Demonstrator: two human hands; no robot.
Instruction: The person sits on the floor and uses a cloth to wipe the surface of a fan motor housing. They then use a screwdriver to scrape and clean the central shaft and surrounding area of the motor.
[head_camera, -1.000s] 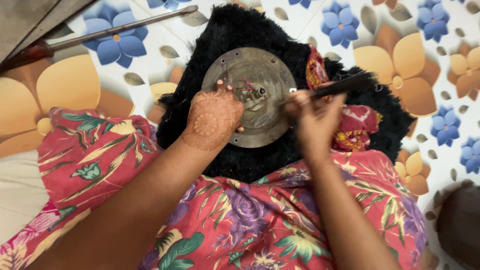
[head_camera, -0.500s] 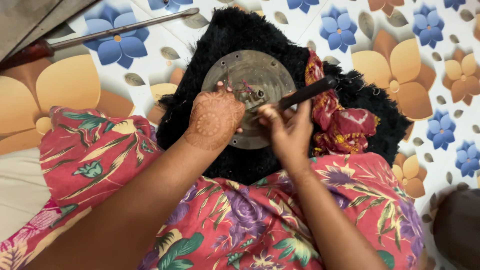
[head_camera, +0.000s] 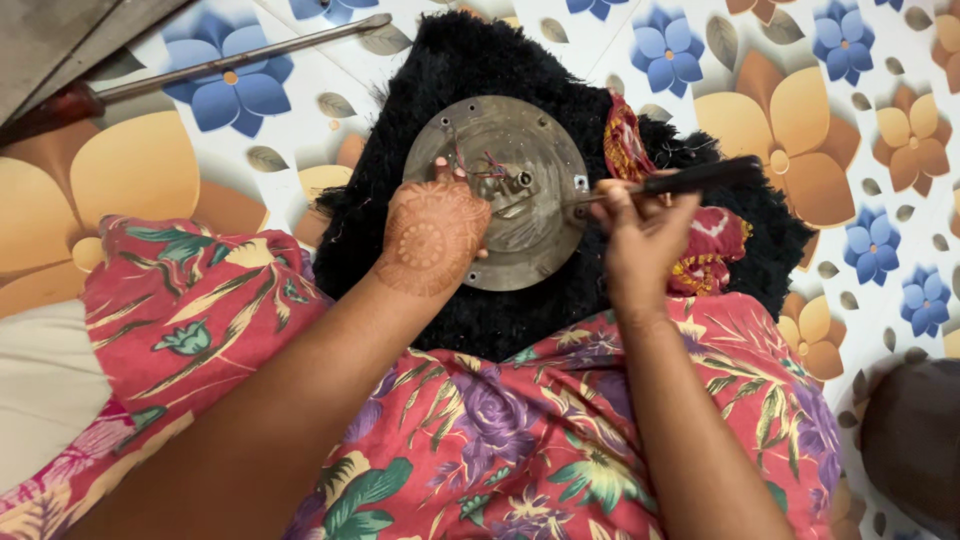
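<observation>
A round, dull metal disc (head_camera: 520, 140) with small wires at its middle lies on a black shaggy mat (head_camera: 470, 60). My left hand (head_camera: 432, 235), patterned with henna, presses on the disc's lower left part and holds it. My right hand (head_camera: 640, 235) grips a black-handled tool (head_camera: 690, 178) at the disc's right edge, its thin metal tip touching the rim. A red patterned cloth (head_camera: 712, 240) lies bunched under and behind my right hand.
A long metal rod with a dark red handle (head_camera: 215, 65) lies at the upper left on the flower-patterned floor covering (head_camera: 800, 110). My lap in red floral fabric (head_camera: 500, 440) fills the foreground. A dark rounded object (head_camera: 915, 440) sits at the lower right.
My right hand has shifted right, from the disc's lower middle to its right edge, carrying the tool. My left hand has stayed pressed on the disc.
</observation>
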